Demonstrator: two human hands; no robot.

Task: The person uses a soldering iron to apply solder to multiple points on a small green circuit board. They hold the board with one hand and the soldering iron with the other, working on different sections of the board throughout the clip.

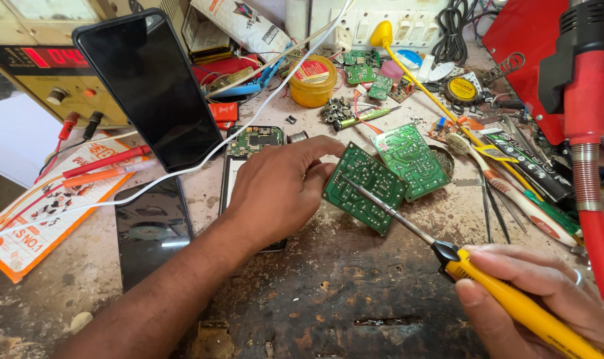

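Right hand [548, 292] soldering iron [448, 256] tip on left-held circuit board [365, 187]

Green circuit board [364, 187], yellow-handled soldering iron [515, 302].

Two bare forearms without sleeves, a plain silver ring on one finger of the right hand [548, 292]

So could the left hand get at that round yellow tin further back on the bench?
Probably not right now: the left hand is holding the green circuit board, and the round yellow tin lies beyond a white cable.
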